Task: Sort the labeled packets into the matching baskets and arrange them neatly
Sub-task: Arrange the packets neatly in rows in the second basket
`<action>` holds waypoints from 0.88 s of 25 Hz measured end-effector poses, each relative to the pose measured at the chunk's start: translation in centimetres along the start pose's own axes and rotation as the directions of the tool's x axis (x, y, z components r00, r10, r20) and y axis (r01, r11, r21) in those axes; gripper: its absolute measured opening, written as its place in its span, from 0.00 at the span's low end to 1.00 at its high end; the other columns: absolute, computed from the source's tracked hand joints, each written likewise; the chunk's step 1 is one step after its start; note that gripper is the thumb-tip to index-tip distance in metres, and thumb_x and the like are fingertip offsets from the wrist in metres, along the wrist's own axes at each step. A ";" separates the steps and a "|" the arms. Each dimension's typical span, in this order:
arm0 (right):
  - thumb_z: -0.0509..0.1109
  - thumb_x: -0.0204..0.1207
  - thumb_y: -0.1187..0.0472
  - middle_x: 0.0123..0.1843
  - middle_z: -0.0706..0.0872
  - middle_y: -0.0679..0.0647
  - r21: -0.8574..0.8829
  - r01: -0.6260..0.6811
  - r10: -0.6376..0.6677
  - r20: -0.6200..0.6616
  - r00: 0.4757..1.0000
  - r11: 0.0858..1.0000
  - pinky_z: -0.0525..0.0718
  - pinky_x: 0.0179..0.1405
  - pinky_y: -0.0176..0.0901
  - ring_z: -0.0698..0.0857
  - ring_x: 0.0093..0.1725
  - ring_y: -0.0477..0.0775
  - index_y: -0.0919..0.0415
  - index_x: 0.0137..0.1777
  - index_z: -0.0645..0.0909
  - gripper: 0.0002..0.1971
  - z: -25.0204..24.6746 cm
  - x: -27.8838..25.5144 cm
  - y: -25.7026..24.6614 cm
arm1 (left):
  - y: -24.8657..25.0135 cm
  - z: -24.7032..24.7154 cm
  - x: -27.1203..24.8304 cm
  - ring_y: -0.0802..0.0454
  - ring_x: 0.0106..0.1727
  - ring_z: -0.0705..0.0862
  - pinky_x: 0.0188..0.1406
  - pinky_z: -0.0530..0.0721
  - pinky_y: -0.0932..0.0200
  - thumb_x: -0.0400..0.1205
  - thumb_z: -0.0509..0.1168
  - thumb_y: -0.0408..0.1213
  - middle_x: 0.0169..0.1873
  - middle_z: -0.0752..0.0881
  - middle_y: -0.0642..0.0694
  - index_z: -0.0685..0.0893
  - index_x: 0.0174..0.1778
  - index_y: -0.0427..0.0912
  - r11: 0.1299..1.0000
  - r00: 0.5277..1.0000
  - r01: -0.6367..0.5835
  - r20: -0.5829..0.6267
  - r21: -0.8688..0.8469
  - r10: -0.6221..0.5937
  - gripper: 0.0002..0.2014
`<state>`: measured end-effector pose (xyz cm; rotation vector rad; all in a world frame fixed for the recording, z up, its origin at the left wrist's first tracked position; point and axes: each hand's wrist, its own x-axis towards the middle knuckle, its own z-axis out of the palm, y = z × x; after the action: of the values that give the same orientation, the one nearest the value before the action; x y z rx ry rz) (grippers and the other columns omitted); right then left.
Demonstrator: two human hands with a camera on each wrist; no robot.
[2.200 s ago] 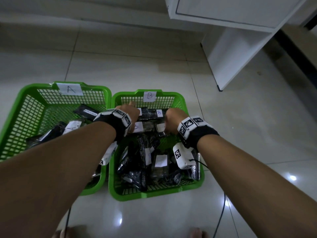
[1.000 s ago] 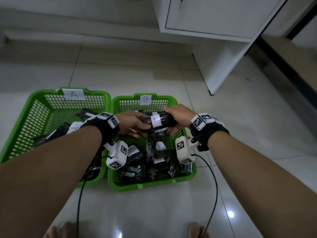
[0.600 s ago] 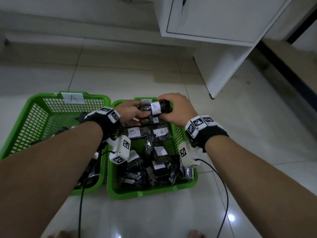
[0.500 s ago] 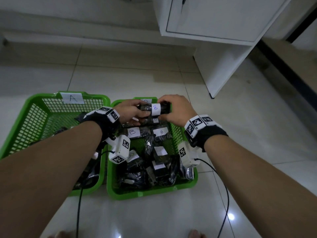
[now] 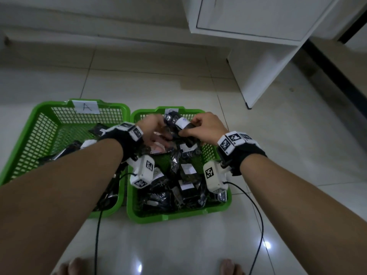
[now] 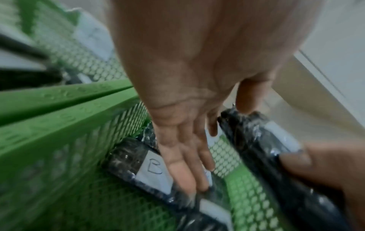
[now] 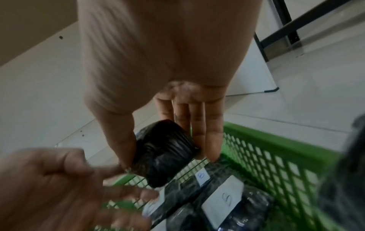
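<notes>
Two green mesh baskets sit side by side on the floor. Basket A [image 5: 42,124] on the left carries a white "A" tag on its far rim and a few black packets. Basket B [image 5: 178,215] on the right is full of black packets [image 5: 186,187] with white labels. One rolled packet [image 5: 179,124] is held above its far edge.

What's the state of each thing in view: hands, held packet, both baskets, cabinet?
right hand: grips the held packet, thumb and fingers around one end.
left hand: fingers straight, reaching among the B packets, gripping nothing.
held packet: lifted, tilted, above the B basket's far end.
B basket: on the floor, full of black packets.
A basket: on the floor, a few packets inside.
cabinet: door closed.
</notes>
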<state>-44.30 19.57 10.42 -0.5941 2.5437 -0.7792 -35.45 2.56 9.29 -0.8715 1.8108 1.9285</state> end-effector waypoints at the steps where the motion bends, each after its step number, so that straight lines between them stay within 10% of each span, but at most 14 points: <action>1: 0.87 0.59 0.46 0.44 0.89 0.51 0.003 0.035 -0.035 0.010 0.999 0.999 0.93 0.39 0.56 0.90 0.41 0.53 0.57 0.49 0.87 0.22 0.5 -0.3 -0.9 | 0.6 -0.6 -0.3 0.31 0.51 0.88 0.46 0.88 0.39 0.84 0.57 0.39 0.57 0.87 0.33 0.78 0.68 0.36 0.993 0.999 -0.019 -0.045 -0.120 0.014 0.19; 5: 0.87 0.58 0.40 0.50 0.87 0.51 -0.146 0.221 -0.209 0.092 0.974 0.964 0.87 0.49 0.49 0.87 0.47 0.54 0.59 0.58 0.83 0.34 3.8 -1.1 -3.6 | 1.3 -3.5 -1.0 0.41 0.49 0.91 0.49 0.91 0.40 0.75 0.77 0.41 0.54 0.89 0.38 0.88 0.56 0.37 0.974 0.989 -0.092 -0.096 0.206 0.114 0.17; 11: 0.79 0.62 0.28 0.53 0.83 0.53 -0.427 0.191 0.044 0.482 0.875 0.884 0.86 0.49 0.49 0.85 0.52 0.55 0.57 0.56 0.80 0.36 8.7 -4.1 -4.7 | 0.5 -7.9 -2.2 0.45 0.34 0.91 0.29 0.90 0.54 0.66 0.80 0.58 0.37 0.91 0.43 0.90 0.46 0.43 0.917 0.860 -0.106 -0.428 0.384 0.278 0.24; 18: 0.80 0.56 0.52 0.57 0.90 0.60 -0.526 0.166 0.168 0.529 0.832 0.834 0.92 0.48 0.52 0.90 0.52 0.58 0.64 0.58 0.87 0.29 5.7 -3.6 -4.8 | 0.0 -7.6 -2.4 0.51 0.33 0.84 0.27 0.76 0.62 0.65 0.74 0.70 0.35 0.89 0.42 0.90 0.40 0.39 0.713 0.865 -0.020 -0.346 0.701 0.364 0.33; 22: 0.77 0.65 0.56 0.34 0.82 0.54 -0.634 0.145 0.283 0.523 0.804 0.759 0.72 0.30 0.33 0.77 0.29 0.53 0.55 0.31 0.76 0.11 3.6 -3.2 -3.3 | 0.0 -6.8 -2.5 0.51 0.37 0.89 0.42 0.81 0.59 0.79 0.58 0.70 0.41 0.89 0.49 0.88 0.53 0.52 0.532 0.947 -0.072 -0.109 0.843 0.301 0.27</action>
<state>-38.95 17.18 10.49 -0.7856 2.1427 0.3574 -32.26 -3.77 10.95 -0.5680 2.6764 0.7785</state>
